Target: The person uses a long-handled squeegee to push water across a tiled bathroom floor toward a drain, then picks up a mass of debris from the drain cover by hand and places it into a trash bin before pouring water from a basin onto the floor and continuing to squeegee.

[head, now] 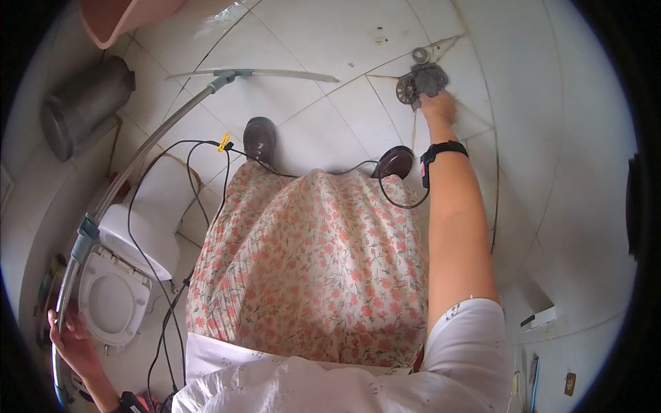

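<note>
Low at the left rim, my left hand is around the metal handle of a floor squeegee. The handle slants up to the squeegee's long pale blade, which lies along the tiles. My right hand reaches down to the floor in the far right corner, its fingers on a dark grey fibrous clump. Whether the clump is matted hair or a scouring pad is not clear. Beside it sits a round slotted drain cover, partly covered by the clump. A small round metal piece lies just beyond.
A white toilet with its seat stands at left. Behind it are a dark cylindrical bin and a pink basin. Black cables with a yellow clip hang before me. White wall curves along the right.
</note>
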Tool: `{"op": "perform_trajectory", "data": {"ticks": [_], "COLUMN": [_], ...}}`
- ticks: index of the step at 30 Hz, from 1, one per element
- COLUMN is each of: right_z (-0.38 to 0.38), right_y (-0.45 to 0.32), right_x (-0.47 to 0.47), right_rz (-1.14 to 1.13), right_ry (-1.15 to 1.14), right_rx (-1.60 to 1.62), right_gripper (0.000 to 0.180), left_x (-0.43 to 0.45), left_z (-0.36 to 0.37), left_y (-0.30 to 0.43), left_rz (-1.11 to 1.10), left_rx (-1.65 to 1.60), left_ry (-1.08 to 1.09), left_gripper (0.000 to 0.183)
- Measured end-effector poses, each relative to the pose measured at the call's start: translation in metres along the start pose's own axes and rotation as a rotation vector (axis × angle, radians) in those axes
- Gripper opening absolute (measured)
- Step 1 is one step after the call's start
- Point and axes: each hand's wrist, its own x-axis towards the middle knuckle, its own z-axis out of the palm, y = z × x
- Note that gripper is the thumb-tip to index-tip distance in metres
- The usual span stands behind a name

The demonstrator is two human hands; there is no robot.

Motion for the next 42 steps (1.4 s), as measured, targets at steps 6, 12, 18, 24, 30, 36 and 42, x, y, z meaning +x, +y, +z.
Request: {"op": "perform_trajectory", "data": {"ticks": [6, 12, 18, 24, 30, 36, 42], "right_z": [0.005, 0.015, 0.051, 0.034, 0.012, 0.014, 0.046], "right_y": [0.035, -0.003, -0.053, -0.076, -0.058, -0.058, -0.059], "right_x": [-0.010, -0.070, -0.072, -0.095, -0.055, -0.009, -0.012], "right_rz": [0.244, 0.208, 0.137, -0.345, -0.082, 0.146, -0.011], "right_ry": [-0.151, -0.335, 0.020, -0.123, 0.091, -0.075, 0.181], "right_rx": [0.635, 1.232, 0.501, 0.382, 0.322, 0.284, 0.491], "right_gripper": [0.036, 0.027, 0.020, 0.019, 0.033, 0.048, 0.033], "left_x": [0.011, 0.003, 0.005, 0.014, 0.016, 0.022, 0.013], "left_z": [-0.018, 0.011, 0.028, 0.011, 0.002, -0.009, 0.021], "left_y": [0.001, 0.005, 0.007, 0.012, 0.009, 0.012, 0.017], "left_rz": [0.187, 0.078, 0.089, 0.068, 0.117, 0.248, 0.172], "left_rx": [0.209, -0.056, 0.014, 0.049, 0.048, 0.273, 0.112], "left_ry": [0.121, 0.201, 0.320, 0.267, 0.271, 0.234, 0.395], "left_gripper": [0.025, 0.018, 0.014, 0.013, 0.013, 0.014, 0.014]}}
